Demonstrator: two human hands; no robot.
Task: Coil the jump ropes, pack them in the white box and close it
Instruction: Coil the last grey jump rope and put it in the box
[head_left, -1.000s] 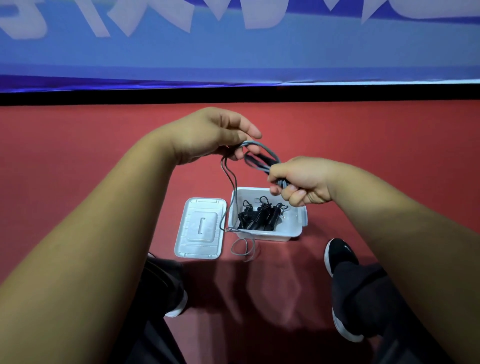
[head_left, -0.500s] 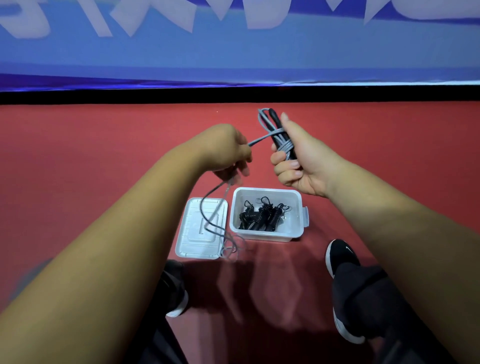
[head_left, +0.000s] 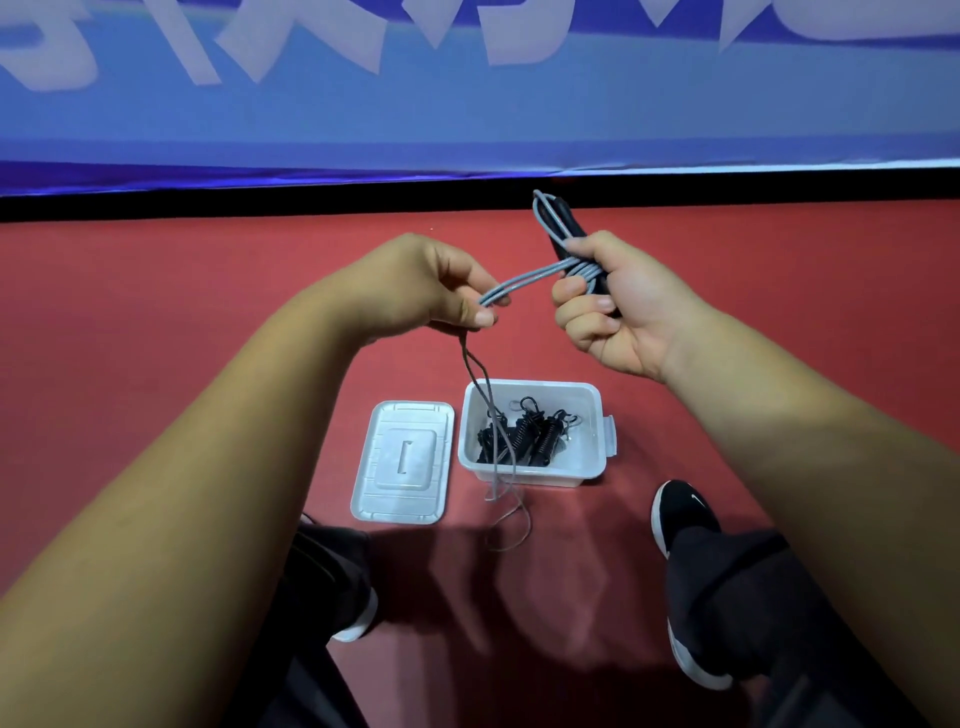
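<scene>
Both hands hold a grey jump rope over the open white box.

A blue banner (head_left: 467, 104) backs the red floor (head_left: 156, 312). The right hand (head_left: 618, 306), at three o'clock of the left hand (head_left: 426, 283), curls its fingers round the bundled black handles and wrapped turns of the jump rope (head_left: 540, 273). The left pinches the doubled strand, whose tail hangs across the white box (head_left: 530, 475) to the floor at its six o'clock. The lid (head_left: 402, 462) lies flat at the box's nine o'clock. Black coiled ropes (head_left: 535, 436) sit inside the box.
</scene>
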